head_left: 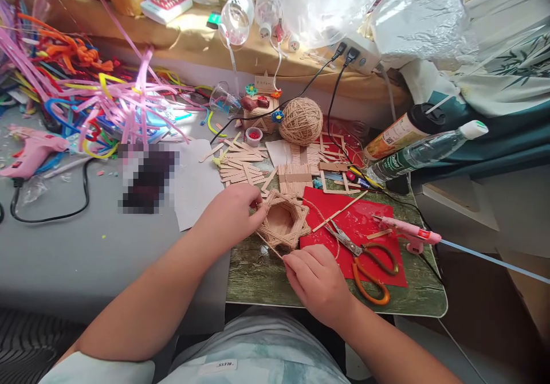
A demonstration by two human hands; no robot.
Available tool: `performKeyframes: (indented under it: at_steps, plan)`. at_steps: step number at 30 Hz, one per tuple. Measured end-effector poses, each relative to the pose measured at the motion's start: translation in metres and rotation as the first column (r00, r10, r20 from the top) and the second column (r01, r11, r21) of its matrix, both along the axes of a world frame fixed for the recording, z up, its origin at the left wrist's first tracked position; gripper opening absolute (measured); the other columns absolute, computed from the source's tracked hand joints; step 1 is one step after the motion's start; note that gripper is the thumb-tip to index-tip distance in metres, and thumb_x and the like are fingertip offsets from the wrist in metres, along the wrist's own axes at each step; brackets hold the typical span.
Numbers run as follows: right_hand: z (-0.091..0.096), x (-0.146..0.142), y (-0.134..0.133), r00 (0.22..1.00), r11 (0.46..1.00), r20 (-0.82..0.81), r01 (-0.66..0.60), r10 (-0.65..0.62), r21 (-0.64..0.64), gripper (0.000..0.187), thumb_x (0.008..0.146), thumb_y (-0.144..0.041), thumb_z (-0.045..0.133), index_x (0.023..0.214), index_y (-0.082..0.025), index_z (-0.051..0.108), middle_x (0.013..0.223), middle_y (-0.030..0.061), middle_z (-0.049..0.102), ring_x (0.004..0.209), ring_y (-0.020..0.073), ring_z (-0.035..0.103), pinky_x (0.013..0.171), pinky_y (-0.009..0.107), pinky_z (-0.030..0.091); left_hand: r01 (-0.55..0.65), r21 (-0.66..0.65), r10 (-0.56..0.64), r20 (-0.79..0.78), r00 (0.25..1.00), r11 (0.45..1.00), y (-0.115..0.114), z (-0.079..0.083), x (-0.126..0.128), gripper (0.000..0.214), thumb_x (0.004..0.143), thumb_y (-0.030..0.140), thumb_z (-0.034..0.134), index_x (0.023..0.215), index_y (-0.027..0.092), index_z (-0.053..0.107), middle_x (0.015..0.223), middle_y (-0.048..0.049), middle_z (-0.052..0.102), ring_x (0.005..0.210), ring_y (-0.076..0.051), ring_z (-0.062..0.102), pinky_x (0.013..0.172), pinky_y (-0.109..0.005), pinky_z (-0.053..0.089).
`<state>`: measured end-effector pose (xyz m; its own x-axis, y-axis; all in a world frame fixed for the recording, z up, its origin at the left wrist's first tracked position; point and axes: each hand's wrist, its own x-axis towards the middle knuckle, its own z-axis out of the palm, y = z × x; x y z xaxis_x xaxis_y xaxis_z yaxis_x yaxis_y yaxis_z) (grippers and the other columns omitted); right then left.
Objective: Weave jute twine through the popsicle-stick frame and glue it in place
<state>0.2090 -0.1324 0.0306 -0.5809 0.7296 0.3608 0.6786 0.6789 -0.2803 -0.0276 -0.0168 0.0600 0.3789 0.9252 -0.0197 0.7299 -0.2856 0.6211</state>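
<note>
A star-shaped box of stacked craft sticks [296, 236], its walls wound with twine, sits on the table in front of me. My left hand [234, 215] grips the box's left edge, fingers closed against it. A length of jute twine [270, 245] runs taut from that side to my right hand [317, 278], whose thumb and fingers pinch it just below the box. Right of the box, orange-handled scissors [358, 252] lie partly open on a red sheet [391, 275]. The ball of twine [301, 120] rests farther back.
A pink glue gun [410, 232] with a long glue stick lies at right, another glue gun [32, 149] at far left. Loose craft sticks [243, 163] spread behind the box. A plastic bottle [425, 152] leans at back right. Pipe cleaners [112, 103] heap at left.
</note>
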Motion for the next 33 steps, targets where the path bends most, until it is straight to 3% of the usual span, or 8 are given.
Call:
performKeyframes:
  at_steps: [7,11,15,19,23,28,33]
  plan:
    - [-0.012,0.008,-0.007,1.000,0.995,0.000,0.016,-0.017,-0.098,0.013,0.110,-0.014,0.051,0.114,-0.017,0.063,0.075,0.0031,0.067,0.065,0.0197,0.058,0.059,0.035,0.044,-0.011,-0.028,0.012,0.023,1.000,1.000,0.001,0.001,0.000,0.017,0.095,0.035,0.061,0.083,0.023,0.060,0.087,-0.0047,0.070,0.089,-0.025,0.064,0.077,-0.036,0.046]
    - [-0.012,0.015,-0.007,0.999,0.987,-0.023,0.045,-0.049,-0.156,0.013,0.110,-0.016,0.051,0.111,-0.018,0.064,0.078,0.0030,0.068,0.067,0.0187,0.061,0.062,0.033,0.046,-0.011,-0.072,0.013,0.036,0.999,0.997,0.003,-0.001,-0.002,0.016,0.095,0.036,0.064,0.087,0.023,0.063,0.091,-0.0043,0.071,0.090,-0.025,0.065,0.077,-0.036,0.046]
    - [-0.005,0.037,0.001,0.994,0.939,-0.054,0.070,-0.094,-0.336,0.013,0.110,-0.021,0.054,0.107,-0.021,0.066,0.081,0.0021,0.070,0.072,0.0181,0.065,0.068,0.032,0.049,-0.001,-0.096,0.004,0.033,0.999,0.995,0.004,-0.003,-0.004,0.016,0.095,0.037,0.065,0.090,0.022,0.064,0.094,-0.0044,0.072,0.092,-0.025,0.065,0.078,-0.036,0.046]
    - [0.002,0.069,0.021,0.984,0.856,-0.044,0.127,-0.172,-0.500,0.018,0.110,-0.026,0.053,0.098,-0.023,0.066,0.084,0.0024,0.071,0.075,0.0183,0.066,0.072,0.031,0.050,0.016,-0.093,-0.013,0.037,0.999,0.995,0.004,-0.002,-0.003,0.015,0.096,0.036,0.065,0.090,0.022,0.063,0.095,-0.0045,0.071,0.094,-0.026,0.064,0.080,-0.037,0.046]
    - [0.011,0.089,0.046,0.991,0.805,0.050,0.132,-0.127,-0.578,0.020,0.110,-0.030,0.054,0.099,-0.023,0.069,0.088,0.0038,0.074,0.079,0.0196,0.069,0.073,0.031,0.050,0.044,-0.076,-0.042,0.037,0.998,0.996,0.005,-0.001,-0.002,0.013,0.096,0.034,0.062,0.090,0.022,0.064,0.094,-0.0049,0.071,0.094,-0.026,0.064,0.081,-0.037,0.046]
    - [0.028,0.097,0.079,0.993,0.815,0.120,0.082,-0.016,-0.574,0.021,0.110,-0.031,0.054,0.104,-0.022,0.071,0.096,0.0067,0.079,0.085,0.0212,0.072,0.077,0.032,0.051,0.060,-0.084,-0.058,0.020,0.998,0.995,0.007,-0.002,-0.002,0.015,0.096,0.034,0.061,0.089,0.022,0.063,0.095,-0.0059,0.071,0.094,-0.026,0.064,0.080,-0.038,0.046]
    - [0.036,0.100,0.111,0.970,0.857,0.233,0.058,0.074,-0.513,0.024,0.109,-0.029,0.051,0.107,-0.021,0.074,0.102,0.0094,0.080,0.091,0.0239,0.072,0.082,0.034,0.051,0.072,-0.082,-0.070,0.024,0.997,0.994,0.008,-0.002,-0.002,0.017,0.098,0.037,0.060,0.091,0.021,0.065,0.095,-0.0061,0.071,0.095,-0.026,0.064,0.082,-0.038,0.046]
